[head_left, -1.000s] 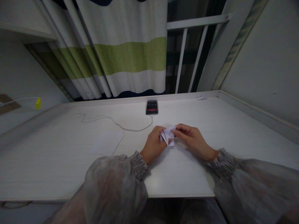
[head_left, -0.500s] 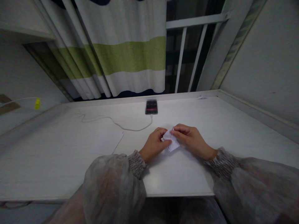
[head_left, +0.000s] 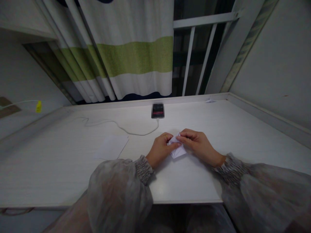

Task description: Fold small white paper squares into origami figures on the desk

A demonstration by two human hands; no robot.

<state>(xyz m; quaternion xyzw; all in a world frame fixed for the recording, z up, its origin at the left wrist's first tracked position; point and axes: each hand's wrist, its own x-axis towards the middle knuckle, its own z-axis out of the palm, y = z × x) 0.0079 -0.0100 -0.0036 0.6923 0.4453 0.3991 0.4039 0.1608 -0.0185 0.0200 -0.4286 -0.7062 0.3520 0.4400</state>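
A small folded piece of white paper (head_left: 178,152) is held between my two hands, just above the white table. My left hand (head_left: 162,148) grips its left side, with the thumb lying across the front and the fingers behind. At the upper corner of the paper, my right hand (head_left: 198,144) pinches it between thumb and forefinger. Creases run down the paper's lower part. The fingers behind the paper are partly hidden.
White sheets of paper (head_left: 111,147) lie flat to the left. A dark blurred device (head_left: 157,110) with a white cable (head_left: 138,134) sits near the table's back edge. A small white folded paper (head_left: 210,100) rests at the back right. Curtains (head_left: 136,58) hang behind the white table (head_left: 184,191).
My left thumb has shifted slightly up and right across the folded paper, and more of its lower creases show. My right hand keeps nearly the same pinch.
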